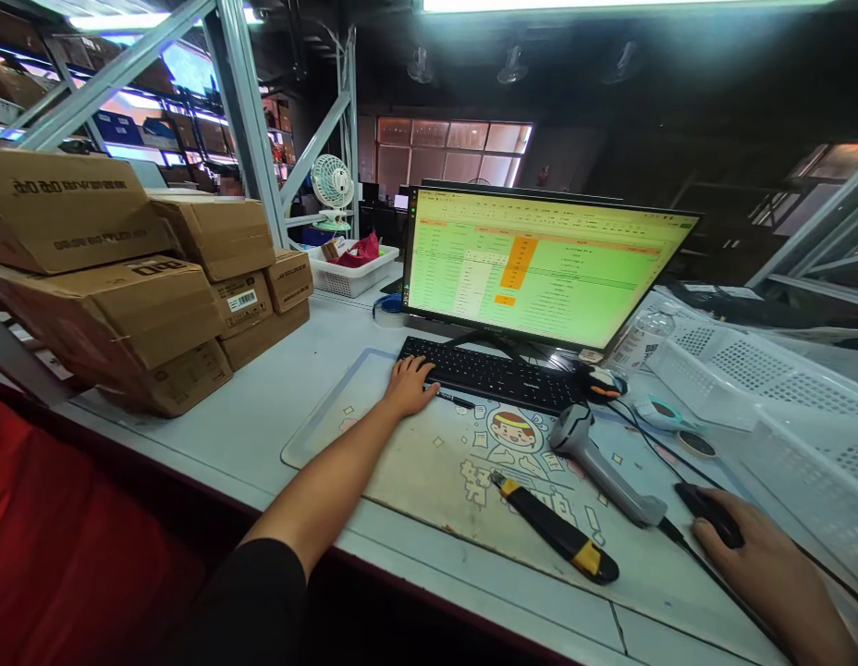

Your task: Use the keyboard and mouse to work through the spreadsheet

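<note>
My left hand [408,384] rests on the left end of a black keyboard [498,375], fingers spread over the keys. My right hand [762,546] lies over a black mouse [710,511] at the right, fingers curved round it. Between my hands, on a printed desk mat [429,462], lie a grey barcode scanner [602,458] and a black and yellow utility knife [554,529]. Behind the keyboard stands a monitor [540,264] showing a green spreadsheet.
Stacked cardboard boxes [124,277] fill the table's left side. White plastic baskets [768,388] stand at the right, another basket [352,273] with red cloth at the back beside a small fan [332,190]. Metal shelving [241,111] rises behind. A tape roll [389,310] sits near the monitor.
</note>
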Demonstrator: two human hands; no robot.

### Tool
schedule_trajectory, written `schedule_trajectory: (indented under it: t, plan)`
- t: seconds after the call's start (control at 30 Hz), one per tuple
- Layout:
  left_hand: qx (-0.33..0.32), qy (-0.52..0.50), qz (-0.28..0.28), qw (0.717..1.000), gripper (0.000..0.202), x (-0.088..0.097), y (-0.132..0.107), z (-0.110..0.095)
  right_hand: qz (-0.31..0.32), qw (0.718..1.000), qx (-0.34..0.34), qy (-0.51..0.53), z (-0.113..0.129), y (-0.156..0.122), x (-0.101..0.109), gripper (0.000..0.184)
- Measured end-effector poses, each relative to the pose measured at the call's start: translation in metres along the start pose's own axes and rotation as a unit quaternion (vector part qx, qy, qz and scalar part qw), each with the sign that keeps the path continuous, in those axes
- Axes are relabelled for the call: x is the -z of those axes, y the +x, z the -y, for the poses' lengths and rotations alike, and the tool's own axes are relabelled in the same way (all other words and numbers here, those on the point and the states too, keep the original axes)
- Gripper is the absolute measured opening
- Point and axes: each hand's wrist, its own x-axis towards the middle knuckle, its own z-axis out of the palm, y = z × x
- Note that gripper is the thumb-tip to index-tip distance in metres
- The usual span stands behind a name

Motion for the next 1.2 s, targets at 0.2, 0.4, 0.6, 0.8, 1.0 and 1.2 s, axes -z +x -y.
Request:
schedule_trajectory:
  t: [0.2,0.4,0.6,0.8,1.0,1.2]
  plan:
    - [0.002,0.006,0.004,1.0,0.053,0.002,-0.001,-0.001,-0.014,1.0,0.02,0.002,-0.009,0.002,-0.006,0.071]
    - [0.004,0.003,0.004,1.0,0.054,0.001,-0.001,-0.001,-0.015,0.999,0.028,0.001,-0.021,0.005,-0.015,0.071]
    - [0.005,0.002,0.004,1.0,0.053,0.001,0.0,-0.001,-0.026,0.999,0.02,0.012,-0.024,0.006,-0.017,0.068]
    - [0.003,-0.001,0.001,1.0,0.053,0.0,0.0,-0.001,-0.026,0.999,0.023,0.015,-0.02,0.005,-0.016,0.068]
    - [0.002,-0.005,-0.002,1.0,0.052,-0.002,0.0,0.001,-0.016,1.0,0.011,0.017,-0.014,0.004,-0.012,0.074]
    - [0.004,0.0,0.001,1.0,0.052,-0.001,0.0,-0.001,-0.008,1.0,0.005,0.013,-0.014,0.003,-0.011,0.073]
